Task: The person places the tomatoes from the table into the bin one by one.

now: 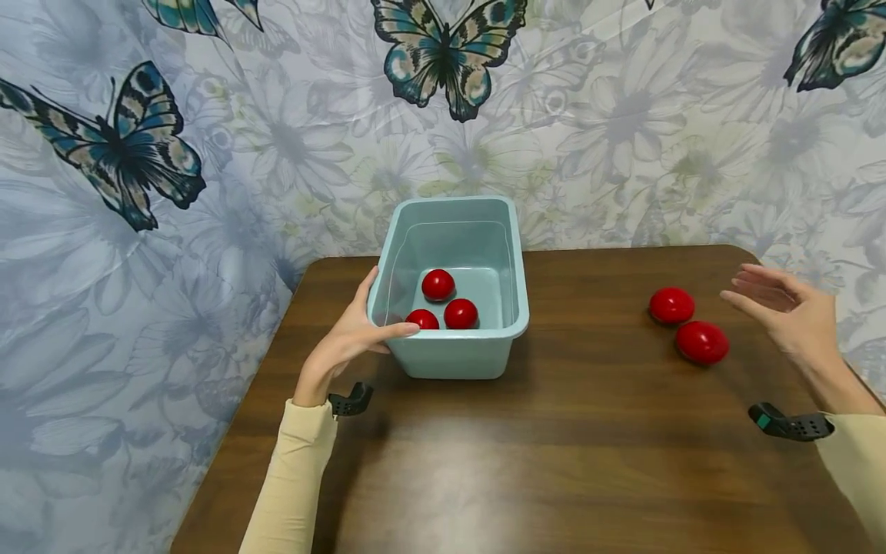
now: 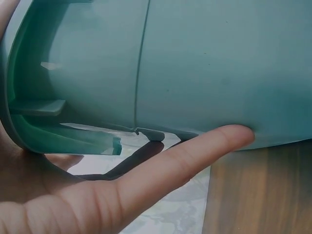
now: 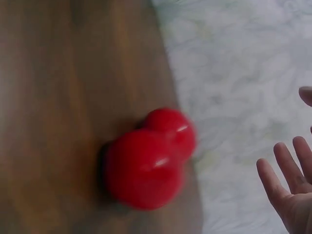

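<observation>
Red balls, 2 on the worktop, look smooth, light and prone to rolling; cup each from above. Left hand grips the thin, flexible bin rim; right hand hovers open.

Head view high, facing down over table, left wrist tight against tub, right wrist low, near two balls

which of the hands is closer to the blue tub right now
Left. The left hand grips the blue tub at its near left corner. The right hand hovers open far to the tub's right, beside two red balls.
</observation>
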`<move>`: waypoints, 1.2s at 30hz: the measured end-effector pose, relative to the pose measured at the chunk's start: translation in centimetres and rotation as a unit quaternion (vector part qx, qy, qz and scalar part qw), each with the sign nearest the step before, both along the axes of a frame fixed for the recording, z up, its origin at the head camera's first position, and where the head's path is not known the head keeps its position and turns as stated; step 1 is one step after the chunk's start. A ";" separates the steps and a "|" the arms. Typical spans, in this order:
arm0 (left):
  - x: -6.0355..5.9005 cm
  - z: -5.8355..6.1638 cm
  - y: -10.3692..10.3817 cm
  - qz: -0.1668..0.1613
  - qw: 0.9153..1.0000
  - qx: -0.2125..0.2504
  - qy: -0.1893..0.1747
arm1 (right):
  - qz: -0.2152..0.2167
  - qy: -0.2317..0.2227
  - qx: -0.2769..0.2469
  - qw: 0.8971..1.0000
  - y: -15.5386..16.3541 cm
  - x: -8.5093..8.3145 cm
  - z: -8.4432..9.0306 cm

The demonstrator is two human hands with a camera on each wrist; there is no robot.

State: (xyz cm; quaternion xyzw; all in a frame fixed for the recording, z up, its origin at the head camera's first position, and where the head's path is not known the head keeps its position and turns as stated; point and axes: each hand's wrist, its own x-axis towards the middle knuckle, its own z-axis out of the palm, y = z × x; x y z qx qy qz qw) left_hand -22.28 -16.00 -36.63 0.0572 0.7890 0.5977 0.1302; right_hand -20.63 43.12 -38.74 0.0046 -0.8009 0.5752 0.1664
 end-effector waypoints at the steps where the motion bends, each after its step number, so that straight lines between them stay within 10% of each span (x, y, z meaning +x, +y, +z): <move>1: 0.0 0.0 0.0 0.002 1.000 0.001 0.000 | 0.008 -0.004 0.010 1.000 0.2 0.1 -0.8; 10: 0.2 -0.1 0.0 0.007 1.000 0.013 -0.003 | 0.021 -0.096 0.139 0.985 1.5 0.5 -6.9; 19: 0.0 -0.1 0.0 0.001 1.000 0.018 0.007 | -0.031 -0.152 0.263 0.952 1.3 0.2 -8.3; 36: 0.1 -0.2 0.0 0.007 1.000 0.014 0.013 | -0.045 -0.106 0.246 0.962 0.6 0.4 -9.2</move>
